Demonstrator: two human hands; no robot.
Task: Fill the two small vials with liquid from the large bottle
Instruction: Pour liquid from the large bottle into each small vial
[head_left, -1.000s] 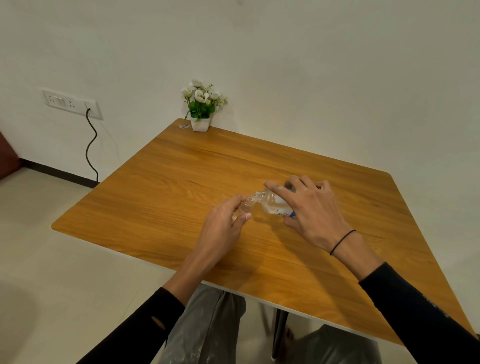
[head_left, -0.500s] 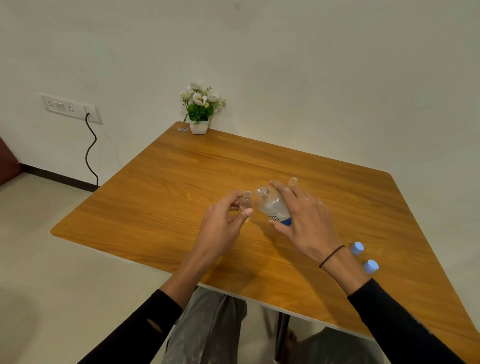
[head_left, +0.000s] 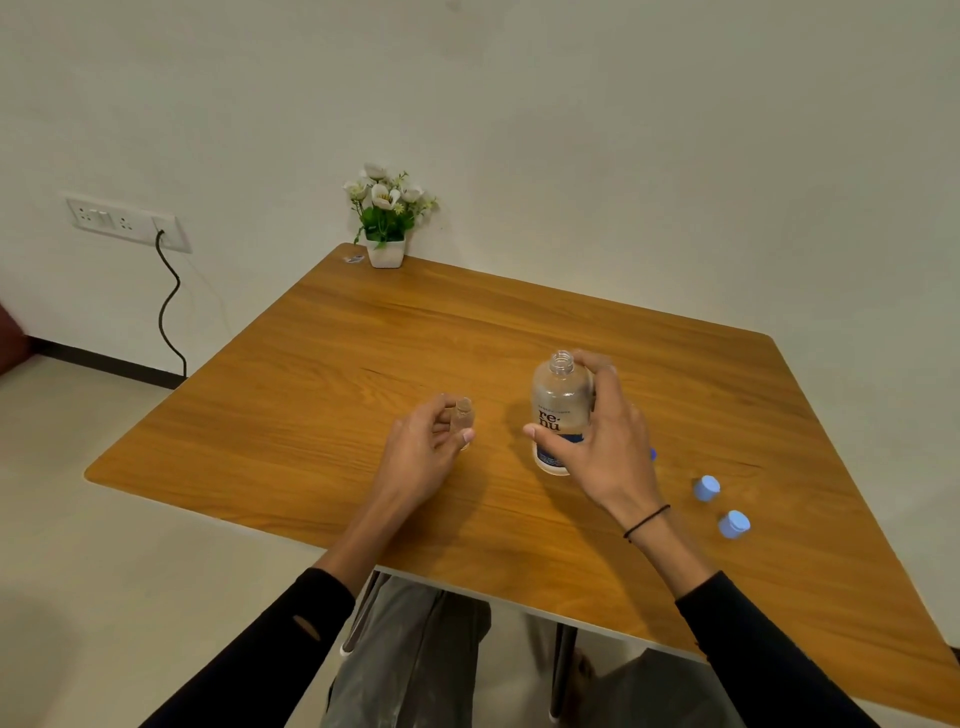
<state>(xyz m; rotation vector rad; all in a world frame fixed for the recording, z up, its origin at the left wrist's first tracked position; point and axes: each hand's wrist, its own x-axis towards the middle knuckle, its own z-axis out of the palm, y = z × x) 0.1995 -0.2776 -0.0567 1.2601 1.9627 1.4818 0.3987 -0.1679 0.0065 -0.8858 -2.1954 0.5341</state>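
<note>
Large bottle (head_left: 561, 415) upright in right grip (head_left: 605, 447), vial (head_left: 463, 415) in left grip (head_left: 423, 452), caps (head_left: 706, 488) beside.

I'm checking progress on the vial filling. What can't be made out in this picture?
- Second vial: hidden in the head view, probably behind the right hand.
- Fill level of the vial pinched by the left hand: too small, partly covered by fingers.
- Large bottle level: unclear.

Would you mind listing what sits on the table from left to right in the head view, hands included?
Flower pot → left hand holding a small vial → large bottle → right hand gripping it → two blue caps.
</note>
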